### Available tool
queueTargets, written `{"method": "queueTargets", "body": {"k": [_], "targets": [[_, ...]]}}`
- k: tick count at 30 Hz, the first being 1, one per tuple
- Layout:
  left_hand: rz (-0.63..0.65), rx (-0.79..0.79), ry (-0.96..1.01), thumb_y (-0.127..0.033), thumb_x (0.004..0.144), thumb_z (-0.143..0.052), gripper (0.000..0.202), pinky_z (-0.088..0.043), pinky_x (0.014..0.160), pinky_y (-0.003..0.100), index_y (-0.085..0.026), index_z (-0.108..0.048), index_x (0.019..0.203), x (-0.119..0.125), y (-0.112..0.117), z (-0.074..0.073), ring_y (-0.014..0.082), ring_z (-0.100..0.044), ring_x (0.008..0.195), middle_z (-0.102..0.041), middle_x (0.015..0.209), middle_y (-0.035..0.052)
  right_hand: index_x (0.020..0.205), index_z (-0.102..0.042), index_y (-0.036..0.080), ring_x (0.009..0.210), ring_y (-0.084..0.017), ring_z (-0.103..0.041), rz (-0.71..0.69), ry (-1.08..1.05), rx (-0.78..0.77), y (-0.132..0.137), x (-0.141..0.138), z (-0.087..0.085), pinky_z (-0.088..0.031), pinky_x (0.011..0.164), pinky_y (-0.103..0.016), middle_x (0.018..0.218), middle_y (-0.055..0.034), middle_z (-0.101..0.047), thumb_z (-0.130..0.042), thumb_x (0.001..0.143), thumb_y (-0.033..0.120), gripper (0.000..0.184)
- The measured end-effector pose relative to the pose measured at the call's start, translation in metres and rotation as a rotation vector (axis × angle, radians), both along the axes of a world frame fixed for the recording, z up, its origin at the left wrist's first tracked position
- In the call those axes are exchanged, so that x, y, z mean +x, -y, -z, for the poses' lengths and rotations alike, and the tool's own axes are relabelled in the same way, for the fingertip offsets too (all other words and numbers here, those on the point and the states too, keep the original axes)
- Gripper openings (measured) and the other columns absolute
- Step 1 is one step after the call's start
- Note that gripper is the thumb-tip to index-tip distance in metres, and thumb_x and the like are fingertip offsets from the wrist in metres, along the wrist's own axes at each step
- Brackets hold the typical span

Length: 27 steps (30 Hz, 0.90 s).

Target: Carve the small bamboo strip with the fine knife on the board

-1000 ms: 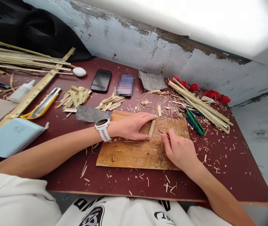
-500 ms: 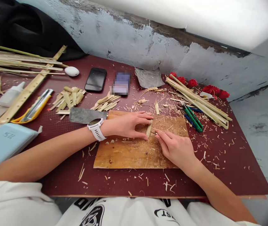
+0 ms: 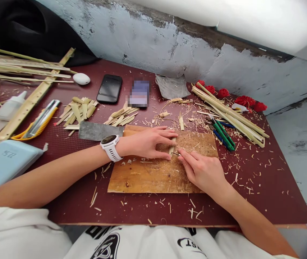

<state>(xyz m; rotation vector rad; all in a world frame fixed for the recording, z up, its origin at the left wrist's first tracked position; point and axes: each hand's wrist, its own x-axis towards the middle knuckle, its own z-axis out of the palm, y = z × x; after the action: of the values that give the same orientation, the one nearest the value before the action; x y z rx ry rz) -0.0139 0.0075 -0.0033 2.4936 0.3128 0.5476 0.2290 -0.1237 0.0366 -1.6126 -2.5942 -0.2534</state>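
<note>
A short, pale strip that looks like split bamboo [image 3: 172, 149] lies on the wooden board [image 3: 142, 180]. My left hand [image 3: 153, 143], with a white watch [image 3: 110, 146] at the wrist, presses the strip down between spread fingers and thumb. From the right, my right hand [image 3: 203, 171] pinches a thin metal tool [image 3: 175, 154], its tip against the strip's side. Most of that tool is hidden inside the hand, so its kind does not show.
Left of the board are a grey slab [image 3: 96, 131], a yellow utility knife [image 3: 39, 120] and a light-blue power bank [image 3: 9, 163]. A phone [image 3: 109, 88] and cut strips [image 3: 80, 110] lie behind. Green-handled cutters [image 3: 223, 135] and long sticks [image 3: 231, 117] are at right, among shavings.
The view has shifted slightly. My left index finger now reaches across the strip, which shows less than before. The tool's tip in my right hand stays at the strip.
</note>
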Motion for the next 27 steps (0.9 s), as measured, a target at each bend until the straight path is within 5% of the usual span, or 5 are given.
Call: {"method": "queueTargets", "body": {"k": [20,27], "targets": [[0.011,0.022,0.006,-0.05,0.1,-0.072,0.046,-0.034,0.132,0.058,-0.025,-0.072,0.138,-0.001,-0.001,0.001,0.03,-0.053,0.151,-0.06,0.157,0.0157,0.124,-0.079,0.021,0.056,-0.011,-0.061,-0.032,0.056,0.089,0.0,-0.004,-0.004,-0.023,0.053,-0.031,0.077,0.0001,-0.076,-0.055,0.11,0.034,0.031],[0.013,0.029,-0.005,-0.048,0.1,-0.072,0.045,-0.034,0.132,0.058,-0.023,-0.073,0.138,-0.001,0.0,-0.002,0.0305,-0.052,0.152,-0.06,0.156,0.0172,0.085,-0.067,0.019,0.055,-0.016,-0.062,0.023,0.213,0.008,-0.001,-0.015,-0.019,-0.018,0.054,-0.031,0.068,-0.0018,-0.069,-0.045,0.112,0.035,0.038]]}}
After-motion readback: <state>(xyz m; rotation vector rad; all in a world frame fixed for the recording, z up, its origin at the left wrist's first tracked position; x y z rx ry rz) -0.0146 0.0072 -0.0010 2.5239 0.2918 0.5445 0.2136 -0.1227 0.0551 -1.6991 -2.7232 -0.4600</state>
